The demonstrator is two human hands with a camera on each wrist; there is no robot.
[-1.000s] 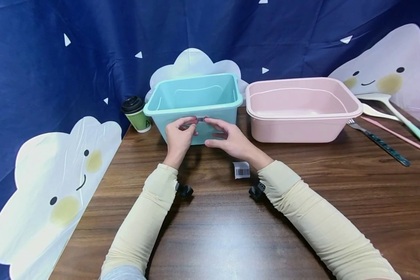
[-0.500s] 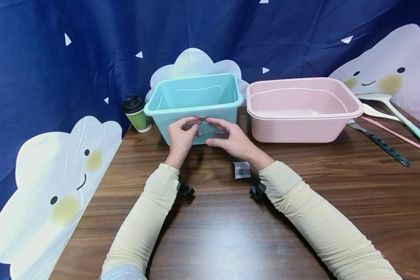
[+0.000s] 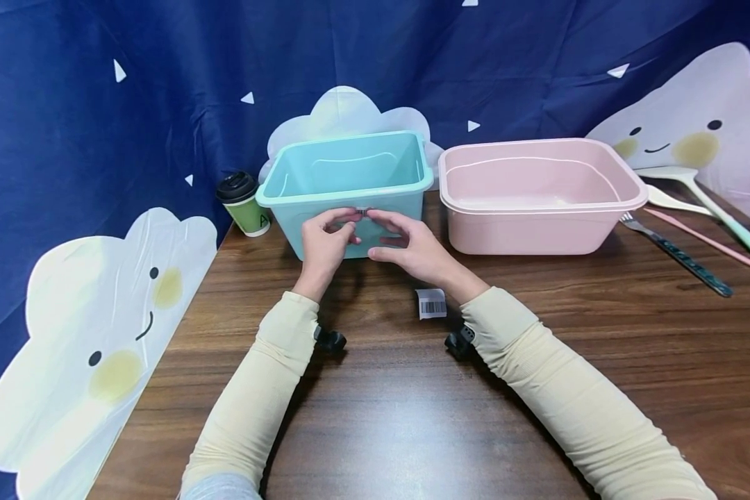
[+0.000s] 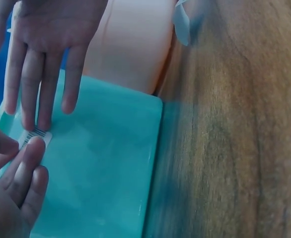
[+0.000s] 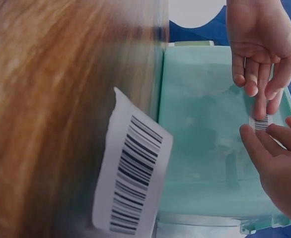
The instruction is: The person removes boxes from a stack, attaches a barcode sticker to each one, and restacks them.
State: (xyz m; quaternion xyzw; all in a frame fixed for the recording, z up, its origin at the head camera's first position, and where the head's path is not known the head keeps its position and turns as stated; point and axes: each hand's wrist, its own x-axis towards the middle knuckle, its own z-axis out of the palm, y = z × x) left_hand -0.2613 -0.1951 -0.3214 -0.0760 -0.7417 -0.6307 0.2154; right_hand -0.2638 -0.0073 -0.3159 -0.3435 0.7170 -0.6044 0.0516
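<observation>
A small barcode label lies flat on the front wall of the teal tub, just below the rim. From the left, my left hand touches the label with its fingertips, its fingers slightly bent. My right hand reaches in from the other side with long, fairly straight fingers, and their tips rest on the label's right end. In the left wrist view, the right hand's fingers point straight at the label. A second, larger barcode label lies on the table below my right wrist, one edge lifted.
To the right of the teal tub stands a pink tub. A green paper cup with a black lid is at the left. Beyond the pink tub lie a fork, a white spoon and other long utensils on the wooden table.
My left hand has slid slightly to the right across the label, so less of it shows between the fingertips. The right hand has barely moved.
</observation>
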